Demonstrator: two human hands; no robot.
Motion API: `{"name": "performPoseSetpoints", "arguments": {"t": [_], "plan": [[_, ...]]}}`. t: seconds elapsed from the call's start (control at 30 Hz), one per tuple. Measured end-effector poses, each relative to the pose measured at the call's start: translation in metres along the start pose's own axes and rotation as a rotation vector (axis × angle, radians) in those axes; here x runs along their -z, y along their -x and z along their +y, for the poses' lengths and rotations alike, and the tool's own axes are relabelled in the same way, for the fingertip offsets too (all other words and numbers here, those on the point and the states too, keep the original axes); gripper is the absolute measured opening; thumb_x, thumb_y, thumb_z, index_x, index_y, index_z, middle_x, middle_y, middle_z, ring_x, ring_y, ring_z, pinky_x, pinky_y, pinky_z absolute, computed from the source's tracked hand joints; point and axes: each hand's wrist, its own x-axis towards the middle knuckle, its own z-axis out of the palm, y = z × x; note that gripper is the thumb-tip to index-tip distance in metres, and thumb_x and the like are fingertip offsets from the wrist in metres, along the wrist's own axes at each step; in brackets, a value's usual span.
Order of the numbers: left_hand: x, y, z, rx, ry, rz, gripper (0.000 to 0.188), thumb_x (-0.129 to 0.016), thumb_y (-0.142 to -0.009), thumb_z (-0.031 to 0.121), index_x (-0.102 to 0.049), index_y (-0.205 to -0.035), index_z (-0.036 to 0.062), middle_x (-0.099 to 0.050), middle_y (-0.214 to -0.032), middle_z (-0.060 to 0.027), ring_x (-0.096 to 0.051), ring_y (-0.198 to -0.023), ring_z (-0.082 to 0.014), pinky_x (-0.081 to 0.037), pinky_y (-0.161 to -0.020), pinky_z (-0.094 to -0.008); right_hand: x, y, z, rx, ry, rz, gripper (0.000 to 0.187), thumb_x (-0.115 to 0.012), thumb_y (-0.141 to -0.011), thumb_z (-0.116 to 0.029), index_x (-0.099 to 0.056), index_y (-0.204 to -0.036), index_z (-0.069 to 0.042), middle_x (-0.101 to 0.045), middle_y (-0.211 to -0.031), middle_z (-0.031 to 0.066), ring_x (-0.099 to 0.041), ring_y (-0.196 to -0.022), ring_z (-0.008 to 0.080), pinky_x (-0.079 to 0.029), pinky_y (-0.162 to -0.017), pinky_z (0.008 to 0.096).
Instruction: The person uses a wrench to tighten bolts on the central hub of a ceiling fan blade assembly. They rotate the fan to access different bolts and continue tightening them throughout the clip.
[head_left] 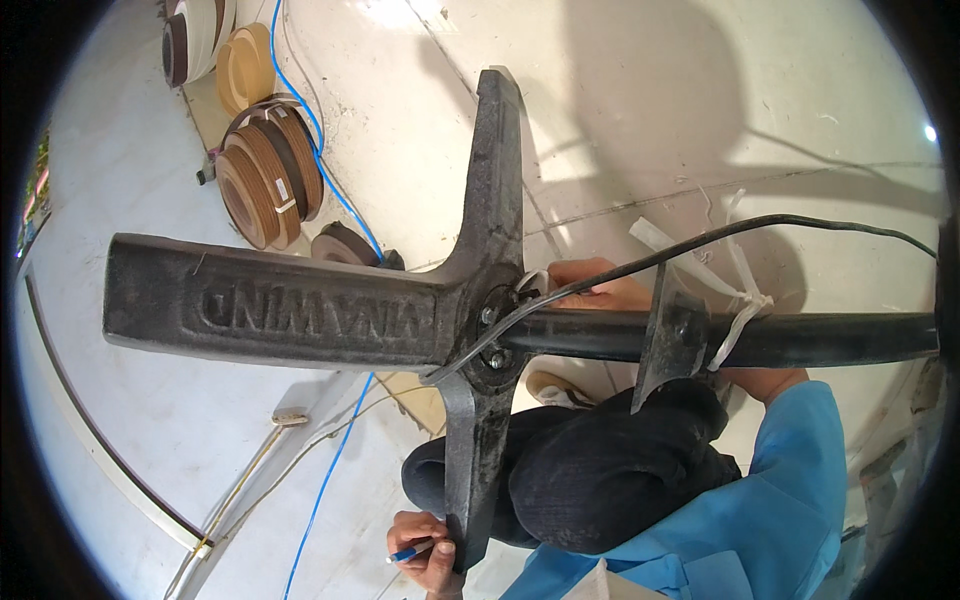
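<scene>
A black cross-shaped fan base (300, 305) lies on its side, its thick arms spread, with a black pole (830, 338) running right from its bolted hub. A dark cord (720, 233) loops over the hub and along the pole. Down at the lower left, my left hand (425, 555) is closed round a blue pen (408, 552) with a whitish end, against the tip of the nearest base arm. My right hand (600, 287) reaches under the pole to the hub, fingers curled beside a small pale loop (536, 282). The pole hides part of that hand, and what it grips is unclear.
A white strip (738, 330) is tied round the pole beside a black collar (675, 330). Rolls of brown banding (262, 190) and a tan roll (245, 70) stand at the upper left. A blue cable (335, 190) and a corded pale piece (290, 417) lie on the floor.
</scene>
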Motion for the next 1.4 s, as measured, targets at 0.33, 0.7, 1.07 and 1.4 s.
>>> {"name": "performPoseSetpoints", "arguments": {"t": [0.33, 0.7, 1.07, 1.4], "plan": [[-0.004, 0.0, 0.002, 0.04, 0.032, 0.025, 0.036, -0.08, -0.086, 0.023, -0.059, -0.106, 0.0028, -0.059, -0.1, -0.0128, -0.054, -0.083, -0.0184, -0.044, -0.075, -0.0322, 0.035, -0.02, -0.015, -0.084, 0.294, -0.223, 0.027, -0.069, -0.098, -0.026, -0.062, -0.093, -0.001, -0.06, -0.071, 0.0133, -0.056, -0.062, 0.0261, -0.042, -0.059, 0.0367], [-0.004, 0.0, 0.005, 0.056, -0.004, 0.051, 0.038, -0.081, -0.085, 0.022, -0.058, -0.107, 0.0019, -0.06, -0.101, -0.0143, -0.056, -0.085, -0.0209, -0.046, -0.075, -0.0337, 0.056, -0.034, -0.038, -0.181, 0.317, -0.357, 0.019, -0.066, -0.098, -0.02, -0.066, -0.1, -0.001, -0.067, -0.079, 0.0196, -0.063, -0.071, 0.0374, -0.045, -0.065, 0.0449], [0.002, 0.0, 0.001, 0.048, -0.021, 0.047, 0.037, -0.08, -0.084, 0.021, -0.058, -0.106, 0.0024, -0.059, -0.097, -0.0122, -0.054, -0.08, -0.0179, -0.043, -0.071, -0.0309, 0.057, -0.036, -0.041, -0.169, 0.281, -0.392, 0.022, -0.066, -0.097, -0.02, -0.064, -0.097, 0.002, -0.067, -0.077, 0.0181, -0.061, -0.065, 0.0318, -0.045, -0.062, 0.0425], [0.002, 0.003, -0.006, 0.029, 0.027, 0.032, 0.037, -0.08, -0.084, 0.021, -0.058, -0.107, 0.0026, -0.059, -0.097, -0.0118, -0.054, -0.081, -0.0179, -0.043, -0.072, -0.031, 0.056, -0.035, -0.031, -0.167, 0.264, -0.361, 0.029, -0.068, -0.096, -0.029, -0.066, -0.097, 0.0, -0.068, -0.076, 0.0153, -0.061, -0.064, 0.028, -0.044, -0.062, 0.0393]]}}
